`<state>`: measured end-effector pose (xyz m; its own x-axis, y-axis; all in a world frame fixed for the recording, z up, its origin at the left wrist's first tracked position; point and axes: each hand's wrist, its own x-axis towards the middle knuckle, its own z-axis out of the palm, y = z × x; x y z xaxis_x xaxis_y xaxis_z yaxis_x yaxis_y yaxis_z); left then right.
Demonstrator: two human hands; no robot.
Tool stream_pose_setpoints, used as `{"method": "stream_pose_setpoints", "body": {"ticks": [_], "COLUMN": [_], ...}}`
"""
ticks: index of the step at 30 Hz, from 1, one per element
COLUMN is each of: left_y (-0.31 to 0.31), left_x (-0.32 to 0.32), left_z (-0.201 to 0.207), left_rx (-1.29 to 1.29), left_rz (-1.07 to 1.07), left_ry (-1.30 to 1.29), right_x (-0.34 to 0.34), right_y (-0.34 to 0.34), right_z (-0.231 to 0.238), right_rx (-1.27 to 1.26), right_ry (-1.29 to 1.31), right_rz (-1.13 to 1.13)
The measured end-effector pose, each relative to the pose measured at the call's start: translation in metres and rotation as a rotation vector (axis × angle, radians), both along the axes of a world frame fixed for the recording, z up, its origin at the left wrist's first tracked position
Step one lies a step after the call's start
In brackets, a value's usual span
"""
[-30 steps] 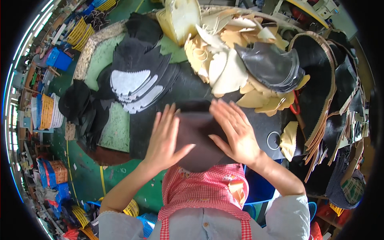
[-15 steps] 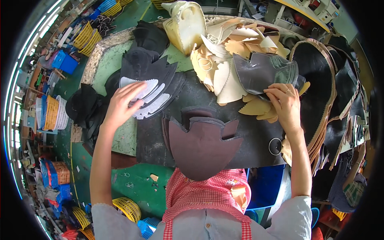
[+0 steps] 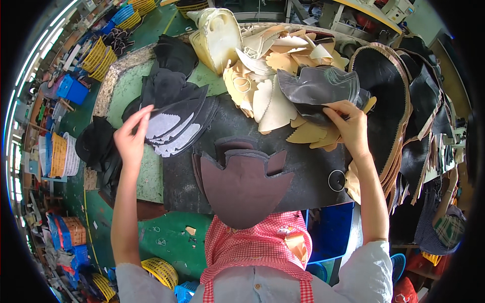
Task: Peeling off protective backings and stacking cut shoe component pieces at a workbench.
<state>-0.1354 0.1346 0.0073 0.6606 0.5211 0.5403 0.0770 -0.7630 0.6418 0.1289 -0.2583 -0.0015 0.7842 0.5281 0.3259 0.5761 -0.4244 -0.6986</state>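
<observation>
My left hand (image 3: 132, 136) is at the left edge of a fanned stack of black cut pieces (image 3: 174, 93) with white backing patches (image 3: 164, 123). Its finger and thumb close on the edge of the top black piece. On the right, my right hand (image 3: 351, 126) pinches the lower edge of a shiny black leather piece (image 3: 316, 91), one of several stacked together. Between my hands, near the table's front edge, lies a pile of dark brown shaped pieces (image 3: 245, 187) with notched tops. Tan pieces (image 3: 313, 134) lie under the black leather.
A cream-coloured cut-open plastic container (image 3: 217, 43) stands at the back beside a heap of beige scraps (image 3: 270, 65). Large black pieces with brown zigzag edges (image 3: 379, 111) hang over the right side. A ring (image 3: 336, 180) lies near the front right. A blue bin (image 3: 331, 230) is below the table.
My left hand has moved off the white patches to the stack's left edge, closing on the black piece. My right fingers have closed on the leather's lower edge. The whole view has shifted slightly.
</observation>
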Motion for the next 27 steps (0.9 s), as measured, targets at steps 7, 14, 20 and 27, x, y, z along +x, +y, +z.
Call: {"method": "stream_pose_setpoints", "body": {"ticks": [7, 14, 20, 27], "left_y": [-0.199, -0.211, -0.220, -0.228], "left_x": [-0.021, -0.002, 0.008, 0.005], "left_z": [-0.001, -0.009, -0.006, -0.004], "left_rx": [0.177, -0.621, -0.461, -0.316], "left_rz": [-0.705, -0.662, -0.571, -0.550], "left_ry": [0.293, 0.292, 0.254, 0.293], "right_x": [-0.022, -0.134, -0.153, -0.156], "right_y": [0.005, 0.016, 0.009, 0.008], "right_z": [0.012, 0.029, 0.022, 0.021], "right_rx": [0.190, 0.080, 0.106, 0.072], "right_ry": [-0.021, 0.317, 0.315, 0.231], "right_rz": [-0.096, 0.334, 0.362, 0.320]}}
